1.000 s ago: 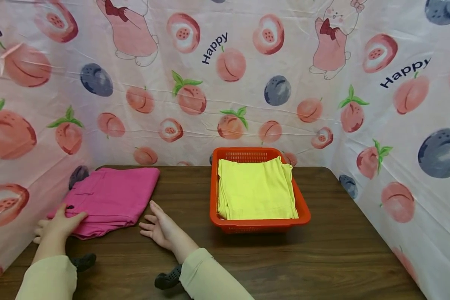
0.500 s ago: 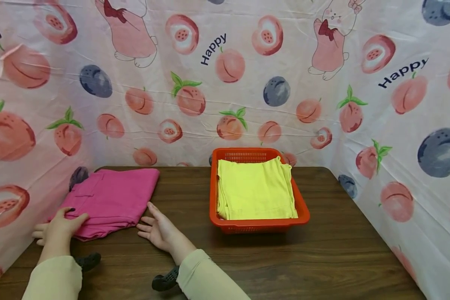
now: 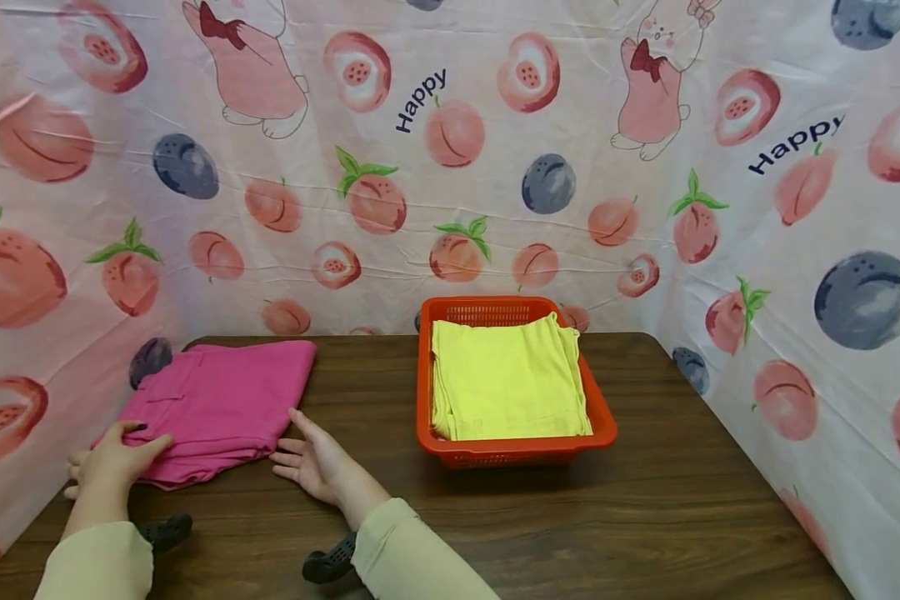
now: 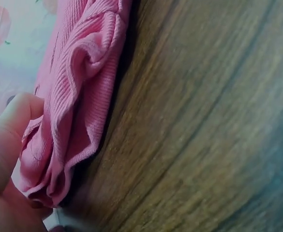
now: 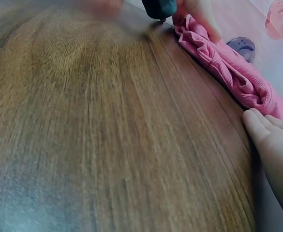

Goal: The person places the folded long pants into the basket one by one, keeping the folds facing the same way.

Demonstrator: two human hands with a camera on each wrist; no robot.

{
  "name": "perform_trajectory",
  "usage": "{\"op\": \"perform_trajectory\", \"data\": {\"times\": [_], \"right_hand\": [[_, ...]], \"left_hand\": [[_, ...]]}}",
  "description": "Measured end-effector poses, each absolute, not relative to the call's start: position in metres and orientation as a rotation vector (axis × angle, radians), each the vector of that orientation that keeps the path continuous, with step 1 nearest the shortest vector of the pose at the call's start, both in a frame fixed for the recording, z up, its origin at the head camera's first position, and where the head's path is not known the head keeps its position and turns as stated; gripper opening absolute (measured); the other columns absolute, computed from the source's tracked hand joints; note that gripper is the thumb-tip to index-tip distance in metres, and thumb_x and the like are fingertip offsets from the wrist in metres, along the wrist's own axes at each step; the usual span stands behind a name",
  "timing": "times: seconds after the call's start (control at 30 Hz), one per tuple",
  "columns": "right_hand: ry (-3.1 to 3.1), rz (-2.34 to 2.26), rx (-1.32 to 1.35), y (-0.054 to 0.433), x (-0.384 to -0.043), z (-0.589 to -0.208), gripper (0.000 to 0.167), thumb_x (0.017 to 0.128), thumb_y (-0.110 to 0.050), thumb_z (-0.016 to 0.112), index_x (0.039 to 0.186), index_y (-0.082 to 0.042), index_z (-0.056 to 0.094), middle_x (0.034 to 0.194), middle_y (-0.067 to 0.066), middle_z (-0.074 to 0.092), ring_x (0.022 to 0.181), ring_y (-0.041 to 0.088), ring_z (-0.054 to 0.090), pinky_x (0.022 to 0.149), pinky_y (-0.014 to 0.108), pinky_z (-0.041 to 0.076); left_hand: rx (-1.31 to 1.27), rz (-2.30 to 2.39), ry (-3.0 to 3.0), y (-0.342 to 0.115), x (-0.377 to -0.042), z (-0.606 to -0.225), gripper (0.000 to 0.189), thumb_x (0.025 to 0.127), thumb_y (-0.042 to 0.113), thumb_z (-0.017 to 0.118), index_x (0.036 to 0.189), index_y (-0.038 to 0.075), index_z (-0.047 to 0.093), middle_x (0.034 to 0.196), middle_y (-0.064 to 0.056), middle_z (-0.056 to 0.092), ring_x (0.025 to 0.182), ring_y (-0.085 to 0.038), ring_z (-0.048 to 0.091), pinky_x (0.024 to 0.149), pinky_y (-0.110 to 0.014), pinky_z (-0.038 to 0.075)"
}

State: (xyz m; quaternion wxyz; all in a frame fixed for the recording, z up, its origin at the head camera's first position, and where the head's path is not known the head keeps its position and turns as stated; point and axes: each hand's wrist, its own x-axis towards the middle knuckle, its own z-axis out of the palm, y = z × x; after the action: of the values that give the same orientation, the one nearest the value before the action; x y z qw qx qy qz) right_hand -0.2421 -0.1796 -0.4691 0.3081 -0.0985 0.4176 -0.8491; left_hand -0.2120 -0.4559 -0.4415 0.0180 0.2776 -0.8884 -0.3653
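Note:
A folded pink garment (image 3: 217, 404), apparently trousers with a pocket seam, lies at the table's left. My left hand (image 3: 108, 471) touches its near left corner, thumb toward the front edge and fingers spread along the left side. In the left wrist view a digit of the left hand (image 4: 8, 145) rests against the ribbed layers of the pink garment (image 4: 83, 82). My right hand (image 3: 326, 467) stands at the garment's near right corner, fingers extended and palm turned toward it. The right wrist view shows fingertips of the right hand (image 5: 276, 145) at the end of the pink fold (image 5: 233, 77).
An orange-red plastic basket (image 3: 517, 450) stands right of centre and holds a folded yellow garment (image 3: 510, 379). Fruit-printed cloth (image 3: 450, 200) walls the table on the back and both sides. Dark wood tabletop (image 3: 645, 500) shows at the front and right.
The head view has shifted slightly. Both hands stay at the pink garment's near corners with little visible movement; the basket stands where it was.

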Motion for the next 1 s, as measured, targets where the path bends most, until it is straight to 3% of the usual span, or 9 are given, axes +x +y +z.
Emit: {"op": "perform_trajectory", "data": {"times": [0.23, 0.37, 0.7, 0.87, 1.0], "right_hand": [[1.096, -2.23, -0.269, -0.1766, -0.241, -0.4672, 0.074, 0.097, -0.044, 0.048, 0.152, -0.008, 0.016, 0.141, 0.039, 0.027, 0.131, 0.052, 0.027, 0.106, 0.055, 0.026], [1.078, -2.229, -0.266, -0.1756, -0.241, -0.4675, 0.072, 0.097, -0.044, 0.049, 0.152, -0.008, 0.02, 0.14, 0.039, 0.028, 0.132, 0.052, 0.024, 0.106, 0.055, 0.026], [1.058, -2.239, -0.243, -0.1738, -0.241, -0.4687, 0.067, 0.098, -0.041, 0.049, 0.151, -0.006, 0.026, 0.14, 0.041, 0.024, 0.132, 0.055, 0.024, 0.107, 0.056, 0.024], [1.064, -2.237, -0.248, -0.1743, -0.2423, -0.4689, 0.065, 0.099, -0.039, 0.047, 0.151, -0.007, 0.025, 0.143, 0.042, 0.018, 0.131, 0.055, 0.024, 0.106, 0.057, 0.024], [1.082, -2.218, -0.271, -0.1722, -0.2422, -0.4676, 0.064, 0.099, -0.039, 0.047, 0.151, -0.008, 0.026, 0.144, 0.042, 0.016, 0.13, 0.055, 0.026, 0.106, 0.057, 0.024]], "left_hand": [[0.794, -1.098, -2.744, -0.4591, -0.2111, -0.4438, 0.077, 0.089, 0.048, 0.06, 0.136, -0.005, 0.029, 0.127, -0.053, 0.007, 0.121, -0.067, 0.006, 0.092, -0.073, 0.018], [0.75, -1.068, -2.741, -0.463, -0.2126, -0.444, 0.074, 0.089, 0.046, 0.061, 0.134, -0.007, 0.033, 0.127, -0.05, 0.012, 0.121, -0.067, 0.008, 0.091, -0.072, 0.022], [0.724, -1.131, -2.681, -0.46, -0.2173, -0.4459, 0.069, 0.089, 0.034, 0.065, 0.133, -0.009, 0.033, 0.135, -0.046, 0.014, 0.127, -0.063, 0.004, 0.097, -0.07, 0.02], [0.726, -1.227, -2.634, -0.4607, -0.2152, -0.4496, 0.071, 0.088, 0.032, 0.066, 0.135, -0.009, 0.031, 0.138, -0.047, 0.006, 0.129, -0.06, 0.004, 0.101, -0.067, 0.017], [0.742, -1.239, -2.627, -0.4615, -0.2129, -0.4513, 0.074, 0.088, 0.036, 0.065, 0.136, -0.009, 0.031, 0.141, -0.044, 0.01, 0.131, -0.057, 0.009, 0.104, -0.064, 0.017]]}}
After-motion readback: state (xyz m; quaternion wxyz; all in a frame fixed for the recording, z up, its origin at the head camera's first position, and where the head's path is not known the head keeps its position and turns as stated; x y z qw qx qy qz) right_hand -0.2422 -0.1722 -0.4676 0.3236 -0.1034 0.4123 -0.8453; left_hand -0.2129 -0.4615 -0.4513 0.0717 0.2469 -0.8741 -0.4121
